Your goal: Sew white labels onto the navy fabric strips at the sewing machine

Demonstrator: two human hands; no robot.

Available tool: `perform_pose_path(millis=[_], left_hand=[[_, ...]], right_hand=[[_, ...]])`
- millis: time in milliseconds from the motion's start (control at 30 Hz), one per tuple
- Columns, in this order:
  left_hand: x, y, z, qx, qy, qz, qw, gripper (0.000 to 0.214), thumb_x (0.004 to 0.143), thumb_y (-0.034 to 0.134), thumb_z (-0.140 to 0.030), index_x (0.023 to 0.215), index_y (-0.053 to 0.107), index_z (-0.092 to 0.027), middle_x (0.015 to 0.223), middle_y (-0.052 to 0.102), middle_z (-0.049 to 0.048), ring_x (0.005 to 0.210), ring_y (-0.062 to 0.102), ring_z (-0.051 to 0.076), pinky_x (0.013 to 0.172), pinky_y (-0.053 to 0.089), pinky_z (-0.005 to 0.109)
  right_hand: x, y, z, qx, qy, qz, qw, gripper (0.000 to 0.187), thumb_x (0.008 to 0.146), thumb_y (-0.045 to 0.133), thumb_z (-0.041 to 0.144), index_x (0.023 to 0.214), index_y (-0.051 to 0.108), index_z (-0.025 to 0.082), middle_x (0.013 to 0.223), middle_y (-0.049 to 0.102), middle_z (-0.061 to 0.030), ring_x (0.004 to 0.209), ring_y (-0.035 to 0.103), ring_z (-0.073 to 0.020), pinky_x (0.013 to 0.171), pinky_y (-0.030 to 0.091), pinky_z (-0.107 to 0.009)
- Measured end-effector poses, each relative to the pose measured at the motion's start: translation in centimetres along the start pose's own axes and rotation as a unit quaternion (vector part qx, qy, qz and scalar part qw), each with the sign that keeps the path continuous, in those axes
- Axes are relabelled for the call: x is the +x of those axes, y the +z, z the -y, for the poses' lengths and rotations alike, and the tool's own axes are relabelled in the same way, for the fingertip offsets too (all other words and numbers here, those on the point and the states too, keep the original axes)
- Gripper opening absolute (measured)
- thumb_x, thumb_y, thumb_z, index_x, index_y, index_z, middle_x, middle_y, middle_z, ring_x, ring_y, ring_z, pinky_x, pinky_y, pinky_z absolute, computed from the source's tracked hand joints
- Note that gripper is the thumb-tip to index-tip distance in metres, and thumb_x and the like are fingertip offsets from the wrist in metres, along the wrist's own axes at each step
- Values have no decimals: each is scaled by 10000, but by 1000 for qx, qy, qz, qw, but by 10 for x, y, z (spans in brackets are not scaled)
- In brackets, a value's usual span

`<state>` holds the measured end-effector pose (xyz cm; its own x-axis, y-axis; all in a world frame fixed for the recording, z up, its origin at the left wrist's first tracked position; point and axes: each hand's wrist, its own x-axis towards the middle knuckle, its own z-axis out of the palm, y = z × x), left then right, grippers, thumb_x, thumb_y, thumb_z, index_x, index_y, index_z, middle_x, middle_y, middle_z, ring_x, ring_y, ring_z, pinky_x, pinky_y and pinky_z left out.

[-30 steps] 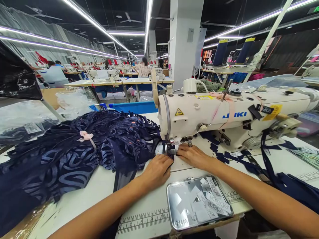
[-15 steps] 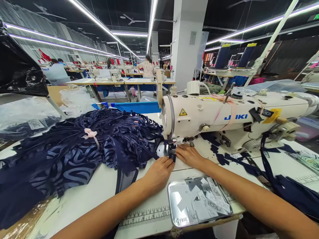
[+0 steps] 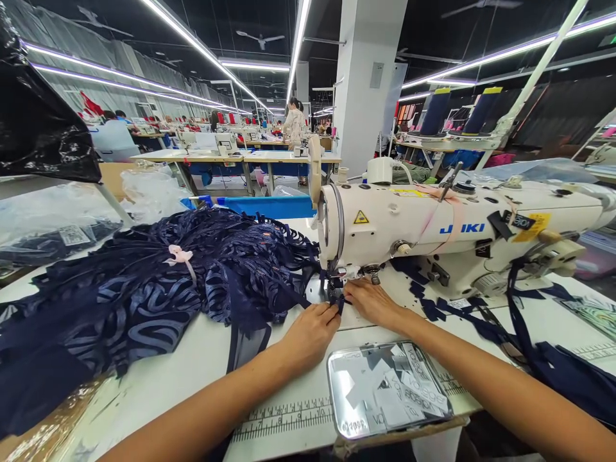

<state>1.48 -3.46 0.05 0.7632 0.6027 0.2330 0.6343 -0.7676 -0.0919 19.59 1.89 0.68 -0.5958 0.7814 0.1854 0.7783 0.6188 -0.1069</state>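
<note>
At the needle area of a white sewing machine (image 3: 414, 218), my left hand (image 3: 312, 330) and my right hand (image 3: 371, 301) work close together. Both have their fingers closed on a narrow navy fabric strip (image 3: 341, 304) beside the presser foot. Parts of the strip are hidden under the fingers. Left of the machine lies a big heap of navy garments (image 3: 158, 282) with patterned mesh panels, and a pale pink ribbon (image 3: 179, 255) rests on it. Part of this heap reaches up to the needle area.
A metal tin (image 3: 391, 391) of white printed labels sits at the table's front edge. Navy scraps (image 3: 436, 309) and a pile of navy strips (image 3: 568, 372) lie to the right. Thread cones (image 3: 437, 112) stand behind. A black plastic bag (image 3: 43, 122) hangs at left.
The view has shifted slightly, moving the scene a little to the right. Both hands stay beside the presser foot, with the fabric strip between them barely moved.
</note>
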Motion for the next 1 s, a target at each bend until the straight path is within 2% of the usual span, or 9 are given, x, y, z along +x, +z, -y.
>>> perform_pose_path(millis=[233, 400, 600, 700, 833, 1000], left_hand=[[6, -1, 1, 11, -14, 36, 999, 241, 758, 419, -14, 924, 565, -109, 1222, 512, 119, 943, 511, 224, 748, 454, 349], [10, -3, 2, -5, -27, 51, 998, 257, 736, 428, -6, 937, 553, -104, 1202, 527, 106, 951, 487, 231, 772, 451, 348], [10, -3, 4, -22, -25, 50, 998, 270, 713, 437, -13, 942, 542, -112, 1188, 528, 120, 1006, 483, 245, 811, 447, 377], [6, 0, 8, -46, -16, 20, 999, 283, 722, 429, -14, 965, 543, -105, 1180, 537, 124, 1071, 473, 225, 893, 424, 360], [2, 0, 11, -76, -12, -7, 997, 263, 735, 424, -38, 944, 561, -120, 1072, 599, 105, 1052, 509, 196, 926, 414, 343], [10, 0, 8, -45, -23, -4, 999, 246, 760, 436, -69, 966, 567, -97, 1072, 596, 125, 1023, 533, 214, 910, 426, 358]], right_hand=[[16, 13, -8, 203, 17, 12, 979, 157, 812, 439, 130, 672, 495, 175, 649, 540, 25, 630, 481, -120, 610, 345, -233], [15, 13, -13, 256, 4, 13, 966, 142, 774, 464, 114, 643, 471, 170, 598, 490, 45, 575, 441, -100, 573, 330, -217], [9, 18, -12, 162, -39, -31, 985, 104, 815, 442, 130, 755, 517, 170, 686, 545, 13, 615, 472, -116, 587, 364, -235], [1, 13, -3, 42, -107, -44, 992, 155, 841, 421, 108, 785, 556, 160, 803, 579, -43, 732, 506, -151, 677, 400, -279], [-8, 4, 8, -117, -169, -44, 978, 200, 823, 417, 43, 811, 596, 132, 847, 586, -84, 827, 509, -198, 801, 400, -359], [-7, 4, -2, -132, -184, -36, 973, 217, 844, 413, 68, 931, 600, 137, 968, 599, -101, 931, 519, -207, 798, 440, -351]])
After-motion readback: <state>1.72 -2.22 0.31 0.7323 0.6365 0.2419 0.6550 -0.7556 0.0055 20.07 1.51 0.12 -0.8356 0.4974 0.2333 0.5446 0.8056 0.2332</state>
